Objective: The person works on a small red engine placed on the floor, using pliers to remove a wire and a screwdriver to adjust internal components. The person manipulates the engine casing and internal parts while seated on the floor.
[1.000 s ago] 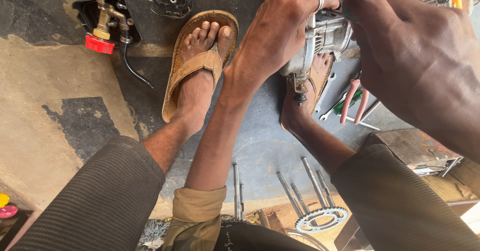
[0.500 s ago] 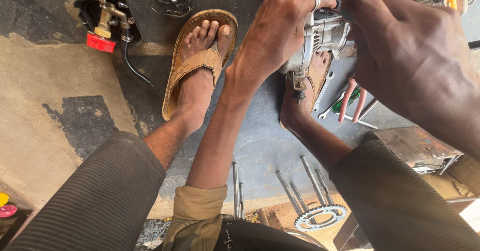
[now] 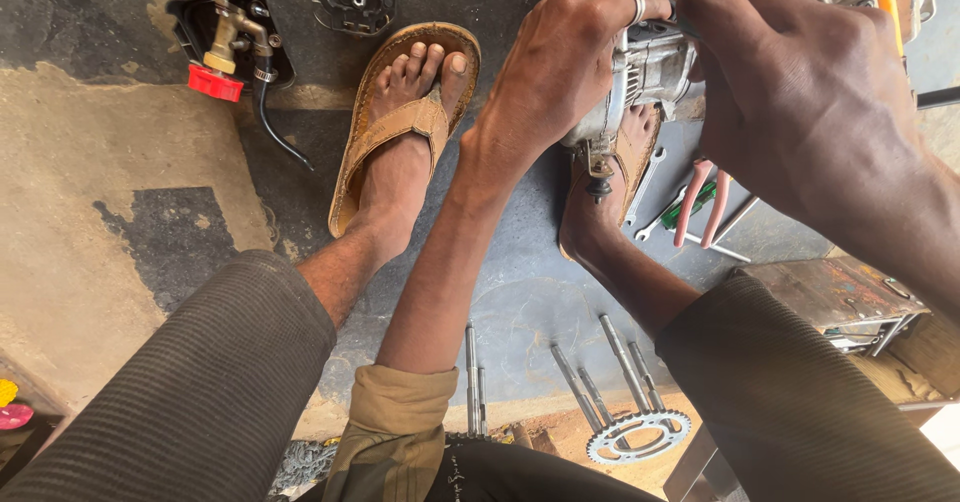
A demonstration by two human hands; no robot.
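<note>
Nothing much had shifted since the earlier frames: both my hands stayed clamped on the grey metal engine part [image 3: 640, 87] at the upper middle of the frame. My left hand [image 3: 570, 57] reached up on a straight forearm, fingers curled over its left side. My right hand [image 3: 800, 102] came in from the upper right, fingertips pinched against its top. It sat between my hands, above my sandalled right foot [image 3: 610, 187].

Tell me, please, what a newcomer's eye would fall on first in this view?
Probably the two hands at the top: the left hand, wearing a ring, and the right hand both grip a grey metal engine part. Below lie a sandalled foot, long bolts and a toothed sprocket on the stained ground.
</note>
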